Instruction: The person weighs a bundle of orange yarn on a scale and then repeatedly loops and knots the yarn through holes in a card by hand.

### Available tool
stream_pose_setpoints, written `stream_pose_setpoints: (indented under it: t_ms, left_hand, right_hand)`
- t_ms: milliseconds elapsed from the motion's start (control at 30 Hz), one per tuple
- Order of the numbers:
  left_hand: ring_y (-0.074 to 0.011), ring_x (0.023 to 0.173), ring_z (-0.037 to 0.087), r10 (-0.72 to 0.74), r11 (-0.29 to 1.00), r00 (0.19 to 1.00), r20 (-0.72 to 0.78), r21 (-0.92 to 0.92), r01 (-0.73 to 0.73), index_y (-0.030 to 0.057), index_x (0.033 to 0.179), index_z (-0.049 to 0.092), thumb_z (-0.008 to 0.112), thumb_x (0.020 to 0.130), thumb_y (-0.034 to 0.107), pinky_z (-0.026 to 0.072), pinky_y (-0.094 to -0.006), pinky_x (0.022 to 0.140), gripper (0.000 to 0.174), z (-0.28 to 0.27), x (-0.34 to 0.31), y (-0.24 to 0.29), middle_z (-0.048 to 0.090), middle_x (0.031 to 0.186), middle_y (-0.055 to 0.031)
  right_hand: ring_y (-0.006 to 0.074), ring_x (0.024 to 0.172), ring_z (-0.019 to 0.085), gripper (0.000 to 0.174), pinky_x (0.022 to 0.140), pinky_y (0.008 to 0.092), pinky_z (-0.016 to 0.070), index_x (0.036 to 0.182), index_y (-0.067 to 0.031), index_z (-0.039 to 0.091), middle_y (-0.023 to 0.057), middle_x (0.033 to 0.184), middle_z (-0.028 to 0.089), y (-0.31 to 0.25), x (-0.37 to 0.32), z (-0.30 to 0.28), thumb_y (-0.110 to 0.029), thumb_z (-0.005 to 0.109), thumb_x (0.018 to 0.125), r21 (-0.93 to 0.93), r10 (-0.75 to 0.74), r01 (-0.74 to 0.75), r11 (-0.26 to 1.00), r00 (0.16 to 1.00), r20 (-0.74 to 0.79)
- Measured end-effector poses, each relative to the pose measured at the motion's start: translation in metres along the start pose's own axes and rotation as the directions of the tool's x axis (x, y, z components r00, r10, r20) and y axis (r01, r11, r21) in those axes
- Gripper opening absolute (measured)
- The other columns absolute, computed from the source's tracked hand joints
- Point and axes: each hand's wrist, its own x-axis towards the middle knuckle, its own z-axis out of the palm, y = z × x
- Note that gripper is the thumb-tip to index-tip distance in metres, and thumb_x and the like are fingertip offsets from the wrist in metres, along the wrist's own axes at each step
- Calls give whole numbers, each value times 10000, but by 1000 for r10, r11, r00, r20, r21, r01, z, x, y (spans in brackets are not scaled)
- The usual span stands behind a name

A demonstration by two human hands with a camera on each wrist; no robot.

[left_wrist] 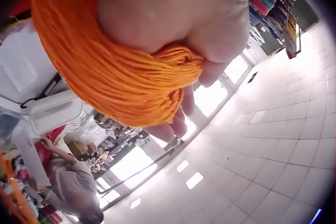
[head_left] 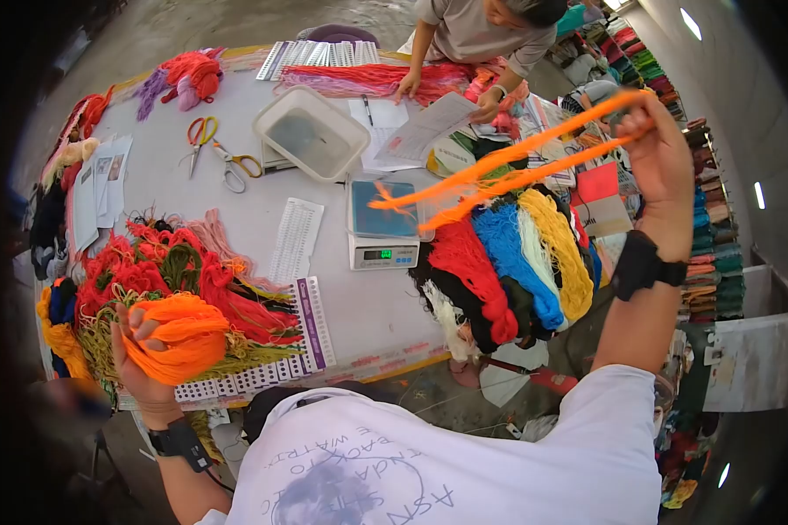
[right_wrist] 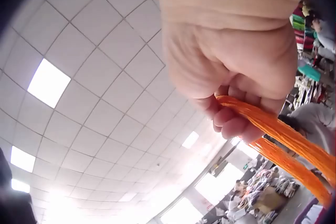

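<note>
My left hand (head_left: 143,374) grips a thick bundle of orange yarn (head_left: 177,337) at the table's near left. In the left wrist view the orange yarn (left_wrist: 121,79) loops through the hand, fingers curled round it. Raised at the right, my right hand (head_left: 661,162) holds a long, thinner hank of orange yarn (head_left: 534,150) by one end. The right wrist view shows curled fingers (right_wrist: 233,124) round this hank (right_wrist: 283,132). Its loose end hangs in the air and overlaps the digital scale (head_left: 383,255) in the head view.
Piles of red and green yarn (head_left: 162,271) lie left, coloured skeins (head_left: 534,254) right. A white plastic tub (head_left: 276,122), scissors (head_left: 236,162) and a printed sheet (head_left: 296,241) are on the table. Across it, another person (head_left: 490,44) holds a paper (head_left: 433,131).
</note>
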Motion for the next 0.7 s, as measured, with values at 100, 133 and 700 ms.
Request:
stream_pose_setpoints:
  t_ms: [100,133,700]
  left_hand:
    - [-172,858,473,5,1000,998,-66,-4,-6,38,1235,497,335,1001,257,548,-331,788,359,-2,-7,-11,428,992,-62]
    - [-172,858,473,6,1000,997,-76,2,-6,38,1235,497,335,1001,257,548,-331,788,359,-2,-9,-12,428,992,-62]
    - [-152,836,444,70,990,949,-306,139,-28,29,1228,478,359,992,216,489,-296,727,323,20,-10,-9,387,956,-52]
  right_hand:
    - [124,775,574,239,701,272,443,942,-2,619,48,802,606,63,7,32,-226,544,914,-209,-19,7,978,998,-55]
    - [123,775,577,247,709,265,441,942,-11,628,53,826,623,96,8,42,-242,548,909,-306,-56,46,951,998,-23]
    - [238,866,600,302,757,400,483,1081,-50,468,103,932,575,510,-192,14,-241,546,860,676,920,-633,377,171,-353]
